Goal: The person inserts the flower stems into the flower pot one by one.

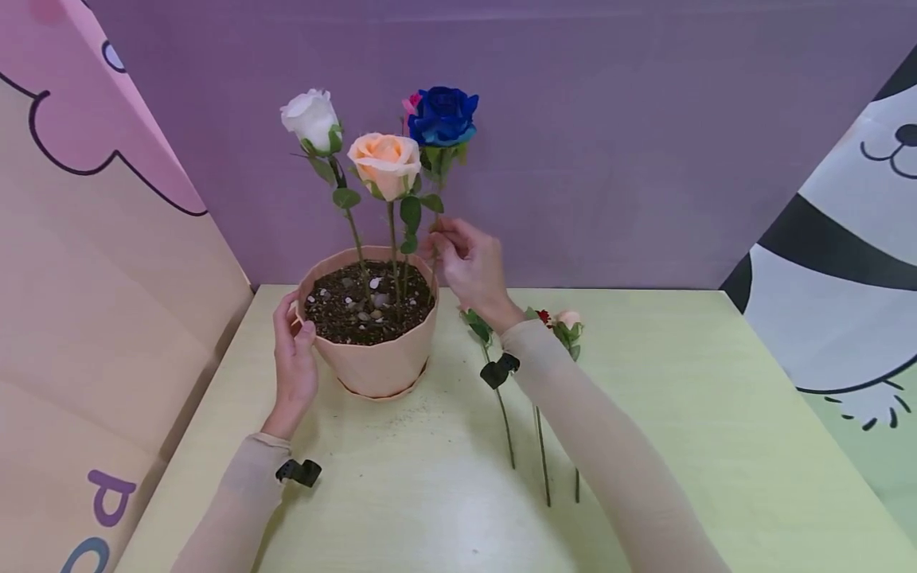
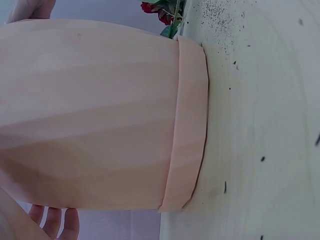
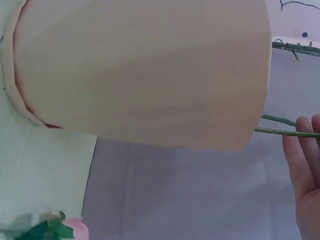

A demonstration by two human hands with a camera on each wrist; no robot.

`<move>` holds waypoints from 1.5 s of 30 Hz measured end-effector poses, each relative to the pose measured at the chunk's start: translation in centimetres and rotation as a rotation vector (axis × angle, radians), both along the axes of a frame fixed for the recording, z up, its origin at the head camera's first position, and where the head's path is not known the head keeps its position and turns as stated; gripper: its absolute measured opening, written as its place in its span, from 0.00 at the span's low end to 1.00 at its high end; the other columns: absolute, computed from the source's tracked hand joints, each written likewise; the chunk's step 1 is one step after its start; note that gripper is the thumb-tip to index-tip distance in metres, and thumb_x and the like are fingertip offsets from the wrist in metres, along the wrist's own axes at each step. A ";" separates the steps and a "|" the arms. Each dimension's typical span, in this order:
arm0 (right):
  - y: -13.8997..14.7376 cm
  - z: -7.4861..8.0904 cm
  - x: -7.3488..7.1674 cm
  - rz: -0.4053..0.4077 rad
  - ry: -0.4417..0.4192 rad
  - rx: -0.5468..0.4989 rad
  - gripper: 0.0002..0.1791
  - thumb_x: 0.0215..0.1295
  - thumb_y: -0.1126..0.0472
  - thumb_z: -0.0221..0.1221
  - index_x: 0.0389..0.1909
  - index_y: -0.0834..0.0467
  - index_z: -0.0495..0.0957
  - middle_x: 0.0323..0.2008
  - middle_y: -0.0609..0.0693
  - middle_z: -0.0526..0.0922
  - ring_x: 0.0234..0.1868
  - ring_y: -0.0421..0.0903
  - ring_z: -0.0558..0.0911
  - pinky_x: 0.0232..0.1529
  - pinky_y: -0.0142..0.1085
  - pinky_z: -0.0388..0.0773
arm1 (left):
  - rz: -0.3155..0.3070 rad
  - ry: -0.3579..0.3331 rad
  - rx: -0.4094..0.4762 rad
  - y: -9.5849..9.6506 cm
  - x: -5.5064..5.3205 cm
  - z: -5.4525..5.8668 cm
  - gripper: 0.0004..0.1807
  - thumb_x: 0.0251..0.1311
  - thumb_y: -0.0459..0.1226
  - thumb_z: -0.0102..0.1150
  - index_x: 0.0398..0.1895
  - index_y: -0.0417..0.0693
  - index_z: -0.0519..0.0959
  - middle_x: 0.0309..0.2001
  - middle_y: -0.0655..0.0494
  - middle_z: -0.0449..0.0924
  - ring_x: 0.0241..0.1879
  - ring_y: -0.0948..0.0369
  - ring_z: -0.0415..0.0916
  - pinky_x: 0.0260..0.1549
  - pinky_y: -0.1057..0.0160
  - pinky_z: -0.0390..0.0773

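A pale pink flowerpot (image 1: 376,368) filled with dark, pebbly soil (image 1: 333,314) stands at the table's back left. My left hand (image 1: 295,366) grips its left side, thumb at the rim and fingers around the outer wall. Upright in the soil are a white rose (image 1: 311,119), a peach rose (image 1: 387,165) and a blue rose (image 1: 444,117), with a pink bloom (image 1: 411,103) partly hidden behind the blue one. Over the pot's right rim, my right hand (image 1: 474,267) pinches the blue rose's stem. In the right wrist view, fingers meet that green stem (image 3: 285,133).
Several cut flowers lie on the table (image 1: 680,414) right of the pot, partly under my right forearm, including a pale pink rose (image 1: 569,318) and a red bloom (image 1: 544,317). Soil crumbs (image 1: 411,414) dot the tabletop before the pot. A purple backdrop (image 1: 609,159) rises behind.
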State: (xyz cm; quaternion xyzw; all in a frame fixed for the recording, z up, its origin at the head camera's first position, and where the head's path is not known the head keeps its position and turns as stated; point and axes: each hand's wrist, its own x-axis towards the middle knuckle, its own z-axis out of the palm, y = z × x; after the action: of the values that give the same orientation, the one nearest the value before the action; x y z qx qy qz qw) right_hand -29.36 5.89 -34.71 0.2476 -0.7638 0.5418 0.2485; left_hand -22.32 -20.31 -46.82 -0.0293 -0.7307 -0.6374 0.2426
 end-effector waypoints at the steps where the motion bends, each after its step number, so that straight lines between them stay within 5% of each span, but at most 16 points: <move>1: 0.0 0.0 0.0 0.008 -0.002 0.011 0.10 0.76 0.70 0.56 0.47 0.69 0.85 0.37 0.60 0.92 0.37 0.57 0.91 0.32 0.26 0.78 | 0.000 0.003 0.003 0.0 0.0 0.0 0.31 0.78 0.41 0.39 0.82 0.50 0.58 0.72 0.38 0.65 0.63 0.56 0.64 0.60 0.63 0.63; 8: -0.1 -0.8 0.5 0.033 -0.101 0.077 0.11 0.80 0.62 0.56 0.50 0.62 0.84 0.41 0.58 0.92 0.33 0.52 0.89 0.32 0.30 0.77 | -0.002 0.003 0.033 0.3 0.1 0.1 0.31 0.77 0.39 0.40 0.81 0.49 0.59 0.70 0.38 0.66 0.61 0.57 0.63 0.59 0.62 0.63; 13: 0.3 -1.7 1.2 0.055 -0.185 0.050 0.13 0.81 0.57 0.57 0.50 0.60 0.86 0.45 0.58 0.92 0.39 0.54 0.89 0.37 0.31 0.79 | -0.011 -0.023 0.027 0.6 0.4 -0.1 0.31 0.79 0.41 0.40 0.82 0.50 0.57 0.72 0.37 0.64 0.64 0.52 0.64 0.59 0.61 0.64; 32: 1.0 -0.8 1.4 0.027 -0.237 0.022 0.16 0.76 0.55 0.63 0.55 0.62 0.85 0.47 0.59 0.92 0.46 0.57 0.91 0.44 0.36 0.86 | -0.015 0.005 0.010 0.2 0.3 0.2 0.31 0.79 0.40 0.38 0.83 0.50 0.57 0.71 0.37 0.64 0.63 0.52 0.64 0.58 0.63 0.64; 40: 1.0 -0.9 1.1 0.042 -0.293 -0.017 0.18 0.75 0.54 0.65 0.56 0.62 0.85 0.48 0.58 0.92 0.49 0.57 0.90 0.52 0.52 0.86 | -0.023 0.023 0.027 0.3 0.3 0.2 0.31 0.78 0.41 0.40 0.82 0.49 0.58 0.68 0.39 0.65 0.60 0.58 0.65 0.57 0.63 0.64; 45: 1.3 -0.9 1.1 0.026 -0.306 -0.008 0.18 0.74 0.52 0.65 0.56 0.60 0.86 0.50 0.57 0.92 0.51 0.53 0.90 0.56 0.47 0.85 | -0.029 0.041 0.012 0.3 0.5 0.2 0.32 0.78 0.43 0.41 0.82 0.49 0.57 0.69 0.38 0.64 0.59 0.60 0.65 0.57 0.63 0.64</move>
State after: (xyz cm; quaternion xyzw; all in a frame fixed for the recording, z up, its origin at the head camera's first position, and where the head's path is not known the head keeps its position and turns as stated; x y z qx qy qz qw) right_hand -28.26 7.18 -35.57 0.1711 -0.7872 0.5796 0.1231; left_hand -21.85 -20.03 -46.67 -0.0517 -0.7212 -0.6445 0.2485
